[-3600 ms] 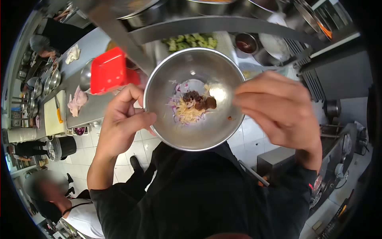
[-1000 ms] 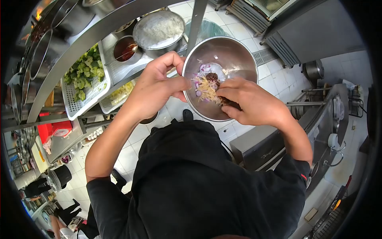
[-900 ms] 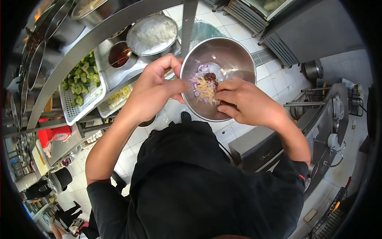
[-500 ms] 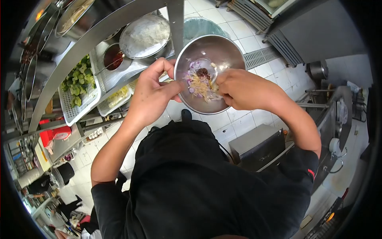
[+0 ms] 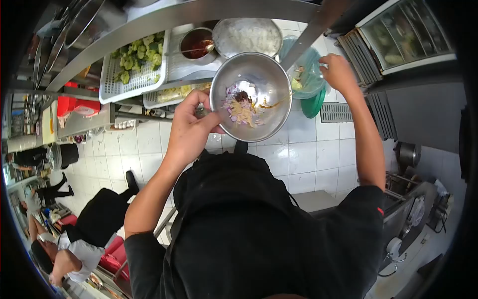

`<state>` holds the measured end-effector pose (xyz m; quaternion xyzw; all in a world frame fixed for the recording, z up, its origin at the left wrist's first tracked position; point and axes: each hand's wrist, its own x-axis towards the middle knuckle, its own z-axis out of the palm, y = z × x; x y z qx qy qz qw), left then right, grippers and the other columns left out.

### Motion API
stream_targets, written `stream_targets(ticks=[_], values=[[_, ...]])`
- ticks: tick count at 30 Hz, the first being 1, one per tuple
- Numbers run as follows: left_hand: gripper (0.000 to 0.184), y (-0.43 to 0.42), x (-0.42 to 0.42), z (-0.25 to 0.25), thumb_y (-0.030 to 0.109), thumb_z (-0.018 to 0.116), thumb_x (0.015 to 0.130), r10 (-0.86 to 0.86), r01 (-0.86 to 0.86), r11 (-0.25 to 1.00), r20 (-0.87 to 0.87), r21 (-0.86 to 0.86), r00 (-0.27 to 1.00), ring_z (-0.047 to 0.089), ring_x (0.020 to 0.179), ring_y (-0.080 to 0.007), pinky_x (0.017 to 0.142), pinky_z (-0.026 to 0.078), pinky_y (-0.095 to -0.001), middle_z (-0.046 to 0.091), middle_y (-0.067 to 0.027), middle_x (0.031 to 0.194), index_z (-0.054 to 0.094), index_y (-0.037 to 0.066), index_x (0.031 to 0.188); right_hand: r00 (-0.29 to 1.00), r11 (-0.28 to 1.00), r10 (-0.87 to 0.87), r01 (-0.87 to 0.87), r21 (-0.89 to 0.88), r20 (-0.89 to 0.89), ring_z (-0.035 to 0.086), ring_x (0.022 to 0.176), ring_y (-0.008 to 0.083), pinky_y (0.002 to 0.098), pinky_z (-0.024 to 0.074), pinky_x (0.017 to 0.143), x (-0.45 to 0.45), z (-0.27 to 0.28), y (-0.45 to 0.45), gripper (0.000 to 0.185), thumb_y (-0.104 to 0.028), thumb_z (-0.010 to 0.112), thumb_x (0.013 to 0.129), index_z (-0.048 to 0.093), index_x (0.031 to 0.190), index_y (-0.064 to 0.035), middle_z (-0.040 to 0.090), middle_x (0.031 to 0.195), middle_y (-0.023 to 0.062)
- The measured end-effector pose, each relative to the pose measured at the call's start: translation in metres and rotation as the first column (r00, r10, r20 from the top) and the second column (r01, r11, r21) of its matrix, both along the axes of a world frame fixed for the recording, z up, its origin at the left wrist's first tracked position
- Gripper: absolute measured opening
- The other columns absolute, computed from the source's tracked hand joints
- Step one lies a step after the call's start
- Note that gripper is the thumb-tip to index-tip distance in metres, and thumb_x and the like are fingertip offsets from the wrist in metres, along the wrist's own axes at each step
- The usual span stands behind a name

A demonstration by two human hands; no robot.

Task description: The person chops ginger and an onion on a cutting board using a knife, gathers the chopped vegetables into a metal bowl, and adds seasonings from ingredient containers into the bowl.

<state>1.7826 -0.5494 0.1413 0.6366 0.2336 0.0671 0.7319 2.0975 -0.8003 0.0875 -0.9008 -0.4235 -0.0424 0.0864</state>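
My left hand (image 5: 191,117) is closed on the left rim of a metal mixing bowl (image 5: 276,82), thumb over the edge. Inside lie sliced purple shallots (image 5: 232,105), pale yellowish shreds (image 5: 244,115) and a dark brown paste (image 5: 242,96). A brown-yellow smear marks the bowl's right inner wall. Out to the right, my right hand (image 5: 338,72) is over the edge of a bin with a green plastic liner (image 5: 313,82). Its fingers are bent but apart, with nothing visible in them. Some pale scraps (image 5: 298,82) lie in the liner.
A metal shelf frame (image 5: 199,17) crosses the top. Under it are a white basket of green vegetables (image 5: 142,57), a pot of red sauce (image 5: 196,47) with a spoon, and a round whitish lid (image 5: 249,37). At lower left stands another person (image 5: 89,229).
My right hand has left the bowl and moved right to the lined bin. My left hand still holds the bowl. Another person has come into view at lower left.
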Motion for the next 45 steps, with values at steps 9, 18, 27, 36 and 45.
stream_targets(ticks=[9,18,27,36,45], values=[[0.02,-0.018,0.02,-0.001,-0.006,0.062,0.085,-0.116,0.116,0.992,0.011,-0.047,0.993,0.064,0.087,-0.0143,0.065,0.058,-0.0257,0.057,-0.0084,0.121,0.046,0.006,0.088,0.994,0.926,0.04,0.0,0.377,-0.099,0.063,0.081,0.0307,0.0389,0.0503,0.076,-0.136,0.061,0.007,0.014,0.004,0.068,0.07,0.072,0.081,-0.0024,0.065,0.083,0.0129],[0.02,-0.041,0.035,-0.003,-0.009,0.059,0.085,-0.257,0.258,0.966,0.056,-0.015,0.965,0.066,0.081,-0.014,0.063,0.057,-0.0259,0.052,-0.0143,0.13,0.044,0.005,0.088,0.916,0.92,0.392,-0.391,0.021,-0.086,0.058,0.086,0.0269,0.0356,0.0487,0.081,-0.153,0.008,0.005,0.009,-0.002,0.066,0.064,0.07,0.072,-0.0025,0.063,0.083,0.0092],[0.021,-0.038,0.035,-0.016,-0.008,0.06,0.085,-0.231,0.231,0.973,0.039,0.005,0.972,0.066,0.078,-0.0135,0.059,0.056,-0.0253,0.055,-0.0144,0.129,0.044,0.005,0.088,0.918,0.874,0.387,-0.396,-0.281,-0.088,0.06,0.096,0.0282,0.0373,0.0497,0.087,-0.147,0.038,0.0,0.01,-0.004,0.065,0.068,0.073,0.073,-0.0043,0.066,0.089,0.0107],[0.023,-0.026,0.016,-0.015,-0.006,0.063,0.085,-0.088,0.088,0.996,0.021,0.007,0.996,0.066,0.078,-0.0137,0.062,0.057,-0.0269,0.058,-0.0127,0.121,0.043,0.004,0.089,0.802,0.951,-0.219,0.304,0.064,-0.555,0.066,0.078,0.0178,0.0312,0.0504,0.069,-0.052,0.123,-0.064,0.011,-0.005,0.072,0.074,0.071,0.082,0.0024,0.071,0.086,0.0091],[0.018,0.003,0.022,-0.033,-0.003,0.064,0.086,-0.237,0.237,0.971,-0.02,0.001,0.971,0.065,0.084,-0.0145,0.06,0.058,-0.0258,0.061,-0.0076,0.106,0.052,0.004,0.097,0.614,0.564,-0.731,0.789,0.243,-0.299,0.067,0.095,0.0375,0.0463,0.0531,0.088,-0.105,-0.103,-0.101,0.03,-0.022,0.067,0.08,0.073,0.104,-0.0052,0.071,0.099,0.0218]])
